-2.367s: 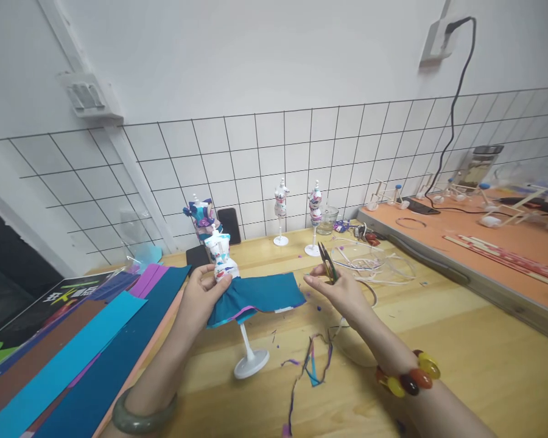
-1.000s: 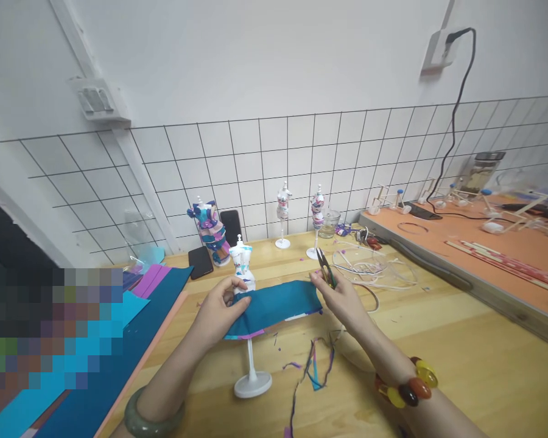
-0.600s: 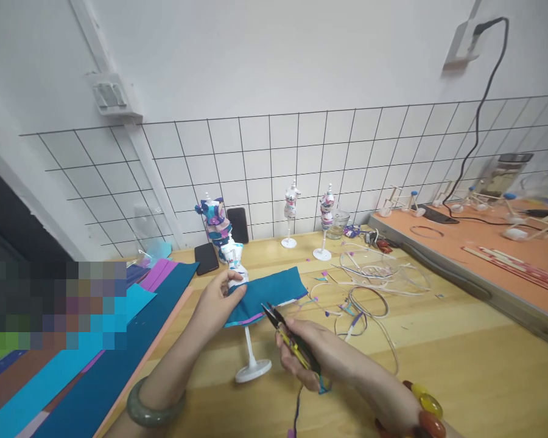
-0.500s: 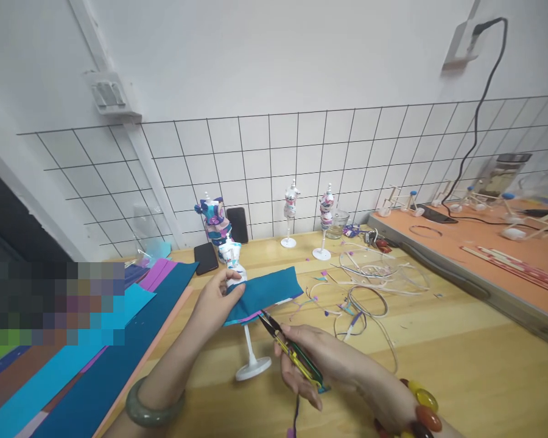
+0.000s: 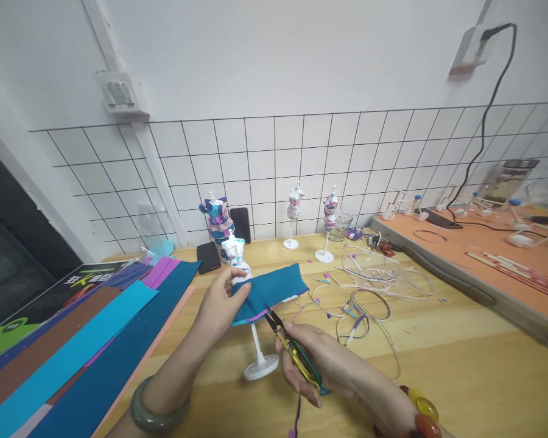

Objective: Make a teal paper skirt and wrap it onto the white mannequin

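My left hand (image 5: pixel 226 298) is closed round the waist of a small dress-form mannequin (image 5: pixel 235 250). Its thumb pins a teal sheet (image 5: pixel 269 287), like fabric or crepe paper, against the form. A thin purple edge shows along the sheet's lower border. Below hangs the mannequin's white stand (image 5: pixel 261 367), tilted. In my right hand (image 5: pixel 307 359) are thread snips (image 5: pixel 296 358) with yellow and green handles. Their dark blade tips meet the sheet's lower edge, one blade partly over it. Whether the blades are cutting into it, I cannot tell.
Teal, blue, brown and purple strips (image 5: pixel 73 359) lie at left. Behind stand a dressed mannequin (image 5: pixel 217 219), two more mannequins (image 5: pixel 295 204) and phones (image 5: pixel 208 258). Coiled cords (image 5: pixel 369 304) and scraps lie right of my hands. An orange-topped board (image 5: pixel 484 243) holds stick models.
The snips' tips have shifted slightly up against the teal sheet's lower edge. The whole view has moved a little, so the mannequin and sheet appear slightly further right.
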### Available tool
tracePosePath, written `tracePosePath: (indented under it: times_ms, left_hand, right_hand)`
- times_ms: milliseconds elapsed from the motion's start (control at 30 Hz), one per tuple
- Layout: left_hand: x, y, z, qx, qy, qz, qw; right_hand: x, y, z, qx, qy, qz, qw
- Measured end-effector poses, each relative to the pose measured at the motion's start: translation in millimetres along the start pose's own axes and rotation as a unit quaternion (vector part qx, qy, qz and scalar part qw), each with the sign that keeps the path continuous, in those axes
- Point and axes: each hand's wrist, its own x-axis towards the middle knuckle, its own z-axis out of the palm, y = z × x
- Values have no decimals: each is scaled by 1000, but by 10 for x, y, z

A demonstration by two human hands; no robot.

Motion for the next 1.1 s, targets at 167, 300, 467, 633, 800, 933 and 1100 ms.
tracePosePath:
  times_ms: [167, 300, 467, 633, 800, 933, 1100]
  left_hand:
    - [-52, 9, 70, -26, 1, -5, 1000]
    - [-69, -21, 116, -52, 1, 1, 999]
    - [-93, -29, 142, -47, -2, 4, 999]
    - [-107, -25, 154, -25, 4, 23, 999]
    - [-104, -16, 136, 12, 2, 34, 999]
    - [-103, -18, 128, 38, -2, 40, 999]
    - [-107, -23, 139, 42, 1, 46, 998]
  right_hand:
    - [0, 1, 11, 6, 20, -30, 999]
    - [19, 27, -7, 4, 23, -38, 999]
    - [23, 19, 1, -10, 31, -56, 998]
    - [8, 0, 22, -22, 58, -83, 995]
    - [3, -14, 34, -26, 68, -92, 993]
    - [4, -19, 45, -39, 76, -105, 991]
    - [4, -8, 50, -59, 91, -110, 988]
